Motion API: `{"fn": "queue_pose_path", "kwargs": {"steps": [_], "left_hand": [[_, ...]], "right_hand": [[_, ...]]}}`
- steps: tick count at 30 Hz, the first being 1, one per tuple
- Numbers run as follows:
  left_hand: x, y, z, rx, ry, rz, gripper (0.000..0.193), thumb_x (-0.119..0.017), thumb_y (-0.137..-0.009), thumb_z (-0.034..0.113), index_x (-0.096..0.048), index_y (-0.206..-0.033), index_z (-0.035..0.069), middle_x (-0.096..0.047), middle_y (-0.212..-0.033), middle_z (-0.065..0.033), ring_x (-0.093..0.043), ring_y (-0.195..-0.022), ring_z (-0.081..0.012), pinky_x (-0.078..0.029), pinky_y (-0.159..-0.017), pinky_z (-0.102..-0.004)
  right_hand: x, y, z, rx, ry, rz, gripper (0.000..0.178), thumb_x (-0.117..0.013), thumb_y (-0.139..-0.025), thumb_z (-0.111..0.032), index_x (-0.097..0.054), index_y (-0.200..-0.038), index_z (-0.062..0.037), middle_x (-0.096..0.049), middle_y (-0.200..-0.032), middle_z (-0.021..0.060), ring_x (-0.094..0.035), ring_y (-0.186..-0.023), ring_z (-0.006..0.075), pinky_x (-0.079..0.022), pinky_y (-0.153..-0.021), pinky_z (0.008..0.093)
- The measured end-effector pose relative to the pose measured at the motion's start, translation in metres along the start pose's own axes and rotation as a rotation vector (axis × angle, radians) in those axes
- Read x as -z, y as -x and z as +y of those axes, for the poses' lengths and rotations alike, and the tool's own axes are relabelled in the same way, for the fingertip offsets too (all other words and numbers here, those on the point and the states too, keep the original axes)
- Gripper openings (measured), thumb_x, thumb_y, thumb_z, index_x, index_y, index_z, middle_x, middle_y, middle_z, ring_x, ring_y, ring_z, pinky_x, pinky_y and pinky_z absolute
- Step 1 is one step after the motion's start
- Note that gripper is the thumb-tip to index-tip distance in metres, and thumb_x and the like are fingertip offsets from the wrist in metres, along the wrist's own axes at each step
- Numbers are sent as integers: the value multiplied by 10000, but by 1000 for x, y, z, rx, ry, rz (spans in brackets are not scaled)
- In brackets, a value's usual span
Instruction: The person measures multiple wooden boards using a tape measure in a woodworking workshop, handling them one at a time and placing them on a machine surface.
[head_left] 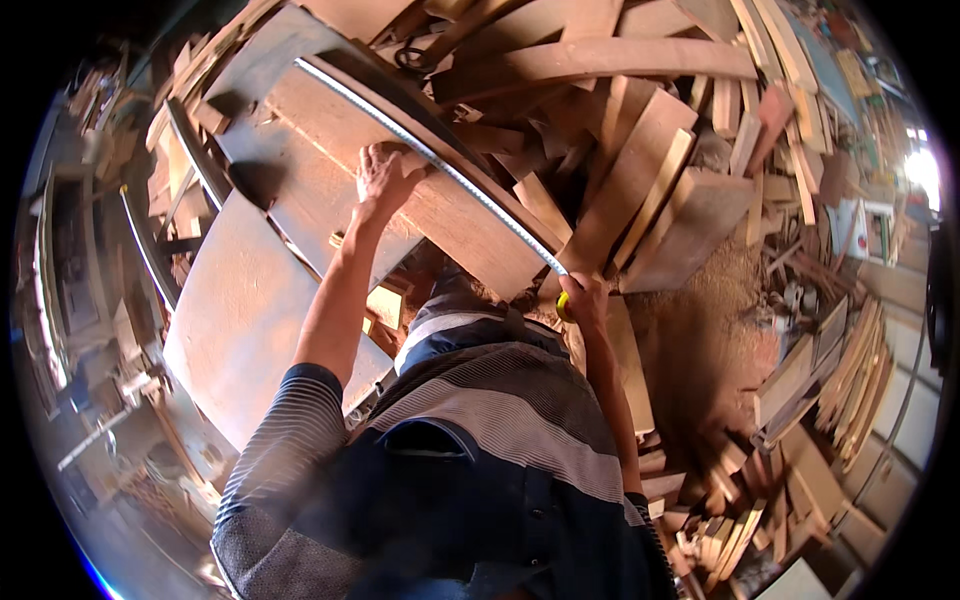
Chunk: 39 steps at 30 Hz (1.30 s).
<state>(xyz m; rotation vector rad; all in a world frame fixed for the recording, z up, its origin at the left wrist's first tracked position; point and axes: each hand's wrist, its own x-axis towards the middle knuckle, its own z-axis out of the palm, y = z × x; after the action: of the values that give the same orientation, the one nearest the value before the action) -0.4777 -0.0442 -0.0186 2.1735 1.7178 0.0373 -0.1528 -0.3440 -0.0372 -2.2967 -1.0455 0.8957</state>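
Over the grey tabletop [305,195] slants a long reddish-brown plank [470,238], its near end overhanging, the left hand [385,180] spread on it, a white tape blade [430,154] along its right edge; the right hand [587,297] grips the yellow tape measure [563,307]. Rightward, scrap timber [625,180] borders sawdusty floor [725,345].

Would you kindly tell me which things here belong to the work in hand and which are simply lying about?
In use:
wooden board, with the left hand on it
yellow tape measure, in the right hand, its blade stretched along the board

Apparently just lying about:
curved wooden piece
thin strips at right
offcuts at lower right
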Motion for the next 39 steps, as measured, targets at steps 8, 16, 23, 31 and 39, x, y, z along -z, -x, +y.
{"fn": "queue_pose_path", "kwargs": {"steps": [8, 16, 23, 31, 39], "left_hand": [[-2, -20, -5, -38, -130, -113, 699, -724, -838, 521, -607, -1288, 0, -400, -1436, -335, -370, -1330, -481, -344, -1122, -517], [10, -22, 2, 19, -24, -112, 773, -845, -732, 486, -620, -1278, -12, -473, -1342, -287, -435, -1266, -438, -376, -1092, -484], [11, -20, 4, -5, -27, -100, 723, -818, -734, 501, -649, -1240, 14, -481, -1352, -265, -408, -1296, -424, -381, -1092, -475], [10, -18, 5, 19, -7, -55, 631, -809, -747, 463, -691, -1116, -36, -501, -1307, -280, -426, -1282, -415, -401, -1068, -473], [11, -16, 6, 48, 16, -39, 596, -813, -758, 419, -689, -1134, -27, -500, -1333, -274, -422, -1278, -411, -373, -1100, -463]], "right_hand": [[-3, 16, -9, 26, -44, 73, 385, -676, -862, -436, -736, -939, -64, -663, -761, 190, -681, -745, 336, -498, -678, 402], [-11, 17, -2, 94, -84, 141, 365, -685, -889, -414, -711, -867, -51, -626, -686, 180, -645, -649, 318, -468, -605, 404], [-10, 14, 1, 134, -66, 146, 367, -687, -885, -405, -703, -851, -40, -625, -691, 191, -647, -656, 331, -467, -609, 412], [-8, 13, -3, 107, -76, 95, 365, -687, -876, -401, -713, -873, -37, -628, -700, 194, -639, -659, 329, -468, -621, 402], [-5, 14, -6, 119, -64, 67, 378, -677, -885, -406, -707, -855, -30, -611, -662, 162, -627, -628, 268, -456, -605, 387]]}}
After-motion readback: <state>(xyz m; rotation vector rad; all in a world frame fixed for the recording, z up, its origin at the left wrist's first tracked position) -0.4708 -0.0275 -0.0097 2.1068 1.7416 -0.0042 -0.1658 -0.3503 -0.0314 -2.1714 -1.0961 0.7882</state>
